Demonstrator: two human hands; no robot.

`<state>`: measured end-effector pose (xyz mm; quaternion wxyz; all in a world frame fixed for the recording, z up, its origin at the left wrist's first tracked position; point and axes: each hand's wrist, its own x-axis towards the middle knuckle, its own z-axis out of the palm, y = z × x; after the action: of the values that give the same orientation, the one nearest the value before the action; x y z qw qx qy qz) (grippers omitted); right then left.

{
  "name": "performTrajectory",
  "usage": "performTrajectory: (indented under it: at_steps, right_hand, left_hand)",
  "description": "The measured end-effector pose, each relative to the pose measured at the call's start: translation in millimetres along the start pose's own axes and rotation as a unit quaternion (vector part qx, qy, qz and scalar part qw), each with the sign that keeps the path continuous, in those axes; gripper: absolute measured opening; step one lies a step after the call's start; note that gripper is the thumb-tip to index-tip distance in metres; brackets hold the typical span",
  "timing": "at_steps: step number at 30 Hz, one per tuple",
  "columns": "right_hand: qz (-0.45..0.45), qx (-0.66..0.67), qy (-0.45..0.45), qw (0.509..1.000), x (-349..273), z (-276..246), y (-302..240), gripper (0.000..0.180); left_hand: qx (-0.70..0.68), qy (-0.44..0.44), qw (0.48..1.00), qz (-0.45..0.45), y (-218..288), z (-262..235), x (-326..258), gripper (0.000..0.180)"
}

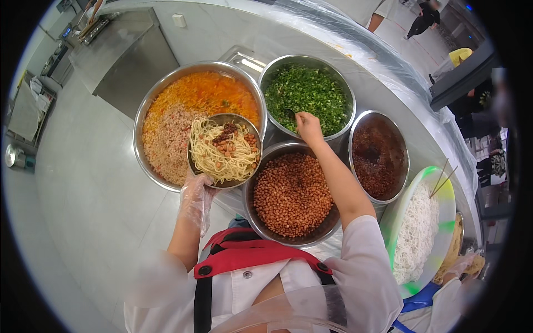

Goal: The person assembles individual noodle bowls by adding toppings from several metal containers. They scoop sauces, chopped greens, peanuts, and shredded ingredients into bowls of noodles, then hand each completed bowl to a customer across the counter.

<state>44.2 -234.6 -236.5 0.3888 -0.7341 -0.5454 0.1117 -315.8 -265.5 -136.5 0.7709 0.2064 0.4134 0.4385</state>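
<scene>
Noodles (pixel 211 158) already got peanuts (pixel 226 149) and dark sauce (pixel 228 130), no greens (pixel 311 89) on 'em yet afaict. Left hand (pixel 197 192) grips the bowl (pixel 244 121), right hand (pixel 308 125) pinches a spoon (pixel 289 113).

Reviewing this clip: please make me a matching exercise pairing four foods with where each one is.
Foods:
1. Chopped greens
2. Brown nuts or beans
3. Yellow noodles
4. White noodles

Places:
A. In the bowl held by the gloved left hand
B. In the green-and-white basin at the right
C. Beneath the bare right hand
D. In the pot just in front of the red apron

Pairs: 1-C, 2-D, 3-A, 4-B.
</scene>
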Motion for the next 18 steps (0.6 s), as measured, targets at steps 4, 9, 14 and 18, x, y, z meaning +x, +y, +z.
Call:
performTrajectory:
  at_steps: [4, 9, 14, 18]
  right_hand:
    - [0.162, 0.108, 0.021, 0.981, 8.0, -24.2, -5.6, 0.022]
    - [0.177, 0.234, 0.083, 0.952, 12.1, -85.1, -27.4, 0.025]
    - [0.126, 0.341, 0.081, 0.928, -13.6, -133.5, -108.9, 0.023]
    - [-0.015, 0.241, 0.044, 0.969, -73.3, -139.6, -156.6, 0.018]
  left_hand:
    - [-0.021, 0.004, 1.0, -0.02, 1.9, 1.5, 2.9, 0.085]
    - [-0.009, -0.047, 0.998, -0.039, 0.7, 27.0, 10.3, 0.09]
    - [0.007, -0.073, 0.997, -0.027, -4.3, 40.2, 20.0, 0.093]
    - [-0.001, -0.082, 0.996, -0.035, -11.0, 38.0, 27.5, 0.088]
